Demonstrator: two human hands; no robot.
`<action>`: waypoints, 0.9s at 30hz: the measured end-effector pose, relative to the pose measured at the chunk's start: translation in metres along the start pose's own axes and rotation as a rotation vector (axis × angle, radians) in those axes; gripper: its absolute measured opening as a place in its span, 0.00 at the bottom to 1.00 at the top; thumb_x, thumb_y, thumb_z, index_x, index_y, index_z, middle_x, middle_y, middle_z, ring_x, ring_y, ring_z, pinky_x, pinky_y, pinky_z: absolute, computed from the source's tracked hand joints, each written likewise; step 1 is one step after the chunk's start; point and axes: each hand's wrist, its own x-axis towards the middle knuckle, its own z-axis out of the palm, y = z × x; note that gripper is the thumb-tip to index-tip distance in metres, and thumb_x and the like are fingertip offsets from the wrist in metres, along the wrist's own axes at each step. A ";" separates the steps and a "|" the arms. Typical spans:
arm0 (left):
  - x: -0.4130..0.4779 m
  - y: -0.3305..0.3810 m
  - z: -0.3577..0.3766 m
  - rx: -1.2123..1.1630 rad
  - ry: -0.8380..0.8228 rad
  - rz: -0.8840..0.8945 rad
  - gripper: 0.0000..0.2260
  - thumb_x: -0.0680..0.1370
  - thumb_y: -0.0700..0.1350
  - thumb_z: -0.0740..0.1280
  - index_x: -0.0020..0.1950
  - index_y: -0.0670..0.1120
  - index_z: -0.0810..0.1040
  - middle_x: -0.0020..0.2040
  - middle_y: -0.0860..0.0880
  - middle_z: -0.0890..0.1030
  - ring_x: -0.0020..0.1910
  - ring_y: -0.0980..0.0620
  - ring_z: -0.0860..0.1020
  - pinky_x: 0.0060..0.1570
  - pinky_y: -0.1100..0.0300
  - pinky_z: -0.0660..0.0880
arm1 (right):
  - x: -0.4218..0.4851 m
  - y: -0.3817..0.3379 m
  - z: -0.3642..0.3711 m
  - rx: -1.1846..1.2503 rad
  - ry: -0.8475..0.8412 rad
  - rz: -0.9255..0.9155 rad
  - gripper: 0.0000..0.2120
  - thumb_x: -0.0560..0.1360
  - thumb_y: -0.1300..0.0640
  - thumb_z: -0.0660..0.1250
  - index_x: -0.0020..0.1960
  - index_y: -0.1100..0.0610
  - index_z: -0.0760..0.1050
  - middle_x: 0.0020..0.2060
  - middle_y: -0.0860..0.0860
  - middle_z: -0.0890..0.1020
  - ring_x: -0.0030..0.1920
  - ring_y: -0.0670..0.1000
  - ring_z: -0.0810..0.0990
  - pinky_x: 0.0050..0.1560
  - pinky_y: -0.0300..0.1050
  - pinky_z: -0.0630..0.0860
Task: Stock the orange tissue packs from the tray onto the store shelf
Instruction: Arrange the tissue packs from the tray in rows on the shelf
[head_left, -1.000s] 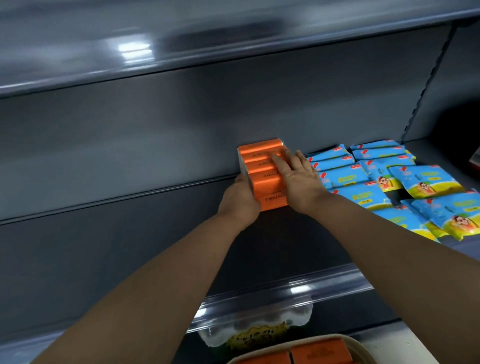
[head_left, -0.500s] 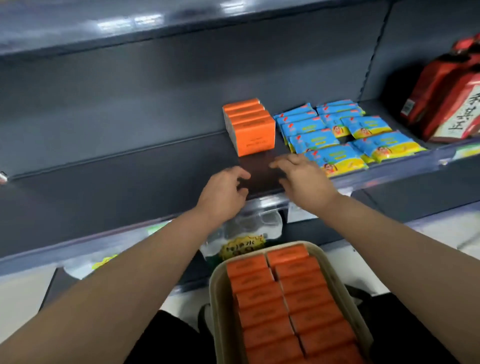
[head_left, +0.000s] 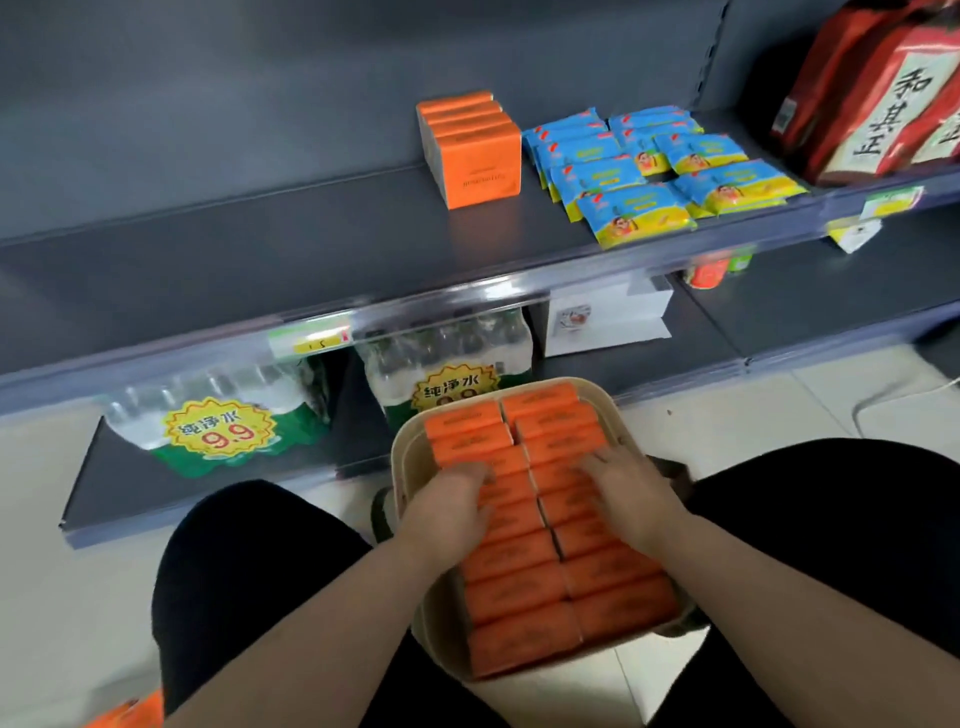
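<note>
A beige tray (head_left: 402, 447) rests between my knees, filled with two columns of orange tissue packs (head_left: 524, 587). My left hand (head_left: 447, 512) lies flat on the left column, fingers spread on the packs. My right hand (head_left: 631, 493) lies on the right column the same way. Neither hand has lifted a pack. On the dark grey store shelf (head_left: 260, 260) stands a row of several orange packs (head_left: 470, 148), upright and pressed together, just left of the blue packets.
Blue and yellow snack packets (head_left: 654, 176) lie right of the orange row, and red bags (head_left: 878, 93) stand at the far right. Bottled-water multipacks (head_left: 441, 364) sit on the lower shelf behind the tray. Left of the orange row there is bare shelf.
Both hands have let go of the orange row on the shelf and come down onto the packs in the tray. The view has tilted downward.
</note>
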 end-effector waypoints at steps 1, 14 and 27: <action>-0.001 0.001 0.006 -0.005 -0.004 -0.009 0.14 0.77 0.45 0.64 0.63 0.50 0.73 0.62 0.51 0.76 0.60 0.52 0.74 0.60 0.59 0.72 | -0.004 0.002 0.007 -0.014 -0.026 0.011 0.16 0.74 0.58 0.60 0.61 0.51 0.74 0.58 0.52 0.78 0.61 0.57 0.73 0.63 0.52 0.68; 0.004 0.002 0.016 -0.080 0.104 -0.115 0.09 0.78 0.44 0.64 0.58 0.52 0.74 0.56 0.54 0.77 0.52 0.55 0.76 0.53 0.59 0.75 | 0.002 0.008 0.018 -0.076 -0.099 0.039 0.14 0.78 0.55 0.58 0.62 0.50 0.73 0.57 0.49 0.75 0.61 0.53 0.70 0.61 0.50 0.68; 0.002 -0.003 0.016 -0.023 0.087 -0.113 0.13 0.78 0.45 0.64 0.63 0.52 0.73 0.60 0.53 0.76 0.57 0.55 0.75 0.57 0.58 0.74 | 0.000 -0.005 -0.035 -0.124 0.068 0.029 0.07 0.77 0.57 0.59 0.51 0.52 0.75 0.53 0.49 0.74 0.58 0.54 0.70 0.57 0.48 0.65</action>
